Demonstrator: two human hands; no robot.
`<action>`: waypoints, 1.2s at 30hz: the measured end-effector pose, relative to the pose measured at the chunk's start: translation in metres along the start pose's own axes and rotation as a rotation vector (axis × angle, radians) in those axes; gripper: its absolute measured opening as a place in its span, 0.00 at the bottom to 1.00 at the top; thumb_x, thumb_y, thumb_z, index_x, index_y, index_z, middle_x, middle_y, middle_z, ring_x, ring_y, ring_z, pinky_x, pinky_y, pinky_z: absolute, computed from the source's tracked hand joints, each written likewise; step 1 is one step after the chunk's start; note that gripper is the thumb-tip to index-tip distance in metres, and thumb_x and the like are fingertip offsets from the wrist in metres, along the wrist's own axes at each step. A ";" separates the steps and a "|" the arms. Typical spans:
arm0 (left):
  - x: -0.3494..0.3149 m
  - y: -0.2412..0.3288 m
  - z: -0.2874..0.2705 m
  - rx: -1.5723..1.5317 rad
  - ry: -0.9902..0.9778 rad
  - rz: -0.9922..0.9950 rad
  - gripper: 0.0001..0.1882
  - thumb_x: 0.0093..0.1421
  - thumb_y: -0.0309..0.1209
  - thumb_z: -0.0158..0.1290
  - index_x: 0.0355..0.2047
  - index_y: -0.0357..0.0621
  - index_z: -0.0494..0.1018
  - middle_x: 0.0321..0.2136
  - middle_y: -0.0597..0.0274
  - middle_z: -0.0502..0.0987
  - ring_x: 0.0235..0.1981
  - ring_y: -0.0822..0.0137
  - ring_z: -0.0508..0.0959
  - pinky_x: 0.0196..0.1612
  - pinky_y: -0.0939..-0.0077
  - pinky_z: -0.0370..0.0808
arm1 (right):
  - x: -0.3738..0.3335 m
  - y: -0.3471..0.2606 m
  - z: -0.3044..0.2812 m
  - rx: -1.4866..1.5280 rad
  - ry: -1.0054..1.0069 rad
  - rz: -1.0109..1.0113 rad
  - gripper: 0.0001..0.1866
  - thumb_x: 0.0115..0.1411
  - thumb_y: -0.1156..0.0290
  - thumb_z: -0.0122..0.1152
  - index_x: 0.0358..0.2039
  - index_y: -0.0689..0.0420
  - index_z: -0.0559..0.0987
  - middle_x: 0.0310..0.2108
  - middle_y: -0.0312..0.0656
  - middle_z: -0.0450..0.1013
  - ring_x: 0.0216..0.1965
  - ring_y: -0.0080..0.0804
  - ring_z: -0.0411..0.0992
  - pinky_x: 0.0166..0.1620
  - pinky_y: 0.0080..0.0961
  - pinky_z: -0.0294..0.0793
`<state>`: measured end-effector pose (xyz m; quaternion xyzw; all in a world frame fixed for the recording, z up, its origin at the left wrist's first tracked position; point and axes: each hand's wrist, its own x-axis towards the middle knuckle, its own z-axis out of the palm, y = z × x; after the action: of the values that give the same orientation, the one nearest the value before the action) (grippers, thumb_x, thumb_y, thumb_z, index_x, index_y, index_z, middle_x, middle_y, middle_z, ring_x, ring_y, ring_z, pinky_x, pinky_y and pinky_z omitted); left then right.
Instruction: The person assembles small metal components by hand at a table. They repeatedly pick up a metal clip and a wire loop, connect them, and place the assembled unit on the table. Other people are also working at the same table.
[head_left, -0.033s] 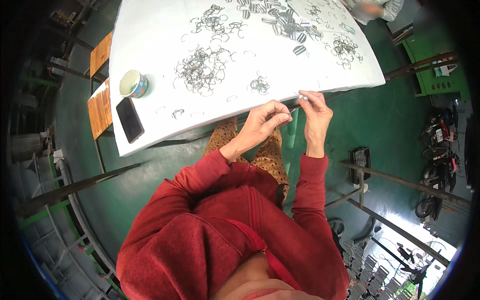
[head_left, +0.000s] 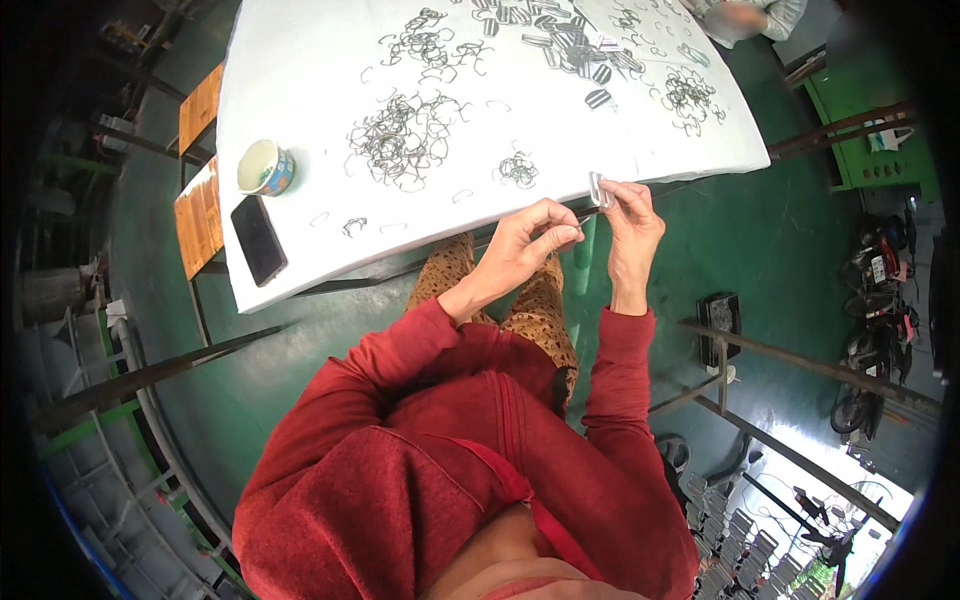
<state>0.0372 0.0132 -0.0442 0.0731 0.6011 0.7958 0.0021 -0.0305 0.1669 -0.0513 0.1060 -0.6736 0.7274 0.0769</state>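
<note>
At the near edge of the table, my right hand (head_left: 635, 225) pinches a small pale slotted piece (head_left: 597, 188) between thumb and fingers. Just left of it is my left hand (head_left: 522, 245), its thumb and forefinger pressed together; whatever lies between them is too small to make out. Beyond the hands sits a little cluster of thin dark bent wire pieces (head_left: 517, 170), with a larger heap of similar wire pieces (head_left: 400, 140) to its left. Several dark-and-light striped pieces (head_left: 570, 45) lie piled toward the far side.
The white-covered table (head_left: 320, 90) also bears a round tub (head_left: 266, 168) and a black phone (head_left: 260, 240) at its left. More wire pieces (head_left: 690, 95) lie at the right. Another person's arm (head_left: 785, 15) shows at the far right corner. Metal rails (head_left: 800, 370) cross the right side.
The slotted piece in my right hand has turned, and more of its face now shows above the fingertips. My left hand has hardly moved.
</note>
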 end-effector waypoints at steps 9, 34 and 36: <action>0.004 0.000 0.001 0.026 0.018 0.004 0.05 0.62 0.27 0.50 0.36 0.38 0.71 0.31 0.65 0.76 0.34 0.76 0.74 0.40 0.81 0.71 | -0.010 -0.021 0.002 0.111 -0.070 0.055 0.11 0.56 0.83 0.57 0.41 0.65 0.78 0.33 0.38 0.73 0.28 0.21 0.71 0.31 0.15 0.72; 0.052 0.005 -0.133 0.768 0.456 0.175 0.09 0.56 0.28 0.54 0.38 0.42 0.77 0.34 0.58 0.79 0.33 0.68 0.78 0.34 0.75 0.72 | -0.023 -0.048 0.015 0.129 0.062 0.138 0.09 0.51 0.88 0.59 0.34 0.67 0.74 0.29 0.47 0.75 0.22 0.24 0.71 0.25 0.18 0.74; 0.087 0.006 -0.200 0.963 0.651 0.221 0.07 0.55 0.30 0.56 0.32 0.41 0.79 0.28 0.52 0.79 0.26 0.61 0.78 0.31 0.72 0.73 | -0.020 -0.046 0.015 0.159 0.038 0.144 0.09 0.50 0.88 0.59 0.34 0.67 0.74 0.29 0.48 0.76 0.24 0.24 0.72 0.25 0.18 0.75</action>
<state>-0.0727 -0.1722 -0.0817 -0.1199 0.8533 0.4103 -0.2986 0.0010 0.1565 -0.0114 0.0491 -0.6180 0.7842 0.0284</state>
